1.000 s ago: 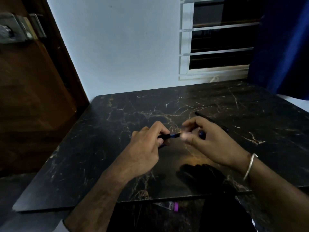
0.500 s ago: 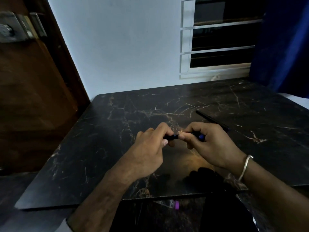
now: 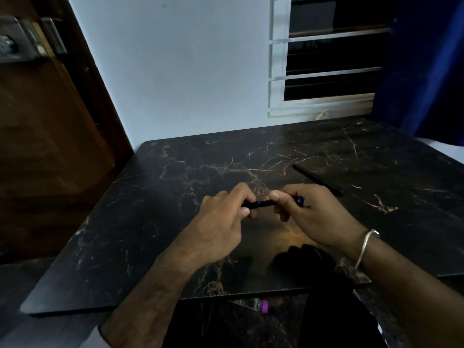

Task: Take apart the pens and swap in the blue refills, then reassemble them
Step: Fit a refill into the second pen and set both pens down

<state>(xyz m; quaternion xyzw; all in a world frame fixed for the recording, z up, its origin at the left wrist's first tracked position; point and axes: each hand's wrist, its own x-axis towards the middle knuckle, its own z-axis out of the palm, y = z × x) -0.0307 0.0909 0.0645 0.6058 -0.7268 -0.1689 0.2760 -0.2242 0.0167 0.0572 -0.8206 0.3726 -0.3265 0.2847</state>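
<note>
Head view: left hand and right hand each grip the pen, lying left-right.

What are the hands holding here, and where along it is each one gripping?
One slim dark pen, held level above the table. The left hand pinches its left end; the right hand wraps the right end, whose blue tip sticks out.

dark pen level above table, second pen lying flat

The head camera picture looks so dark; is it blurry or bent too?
Head view: dim room, dark table with a warm glow reflected near the hands; the pen stays fairly sharp; wide lens bends the window frame and door at the edges.
</note>
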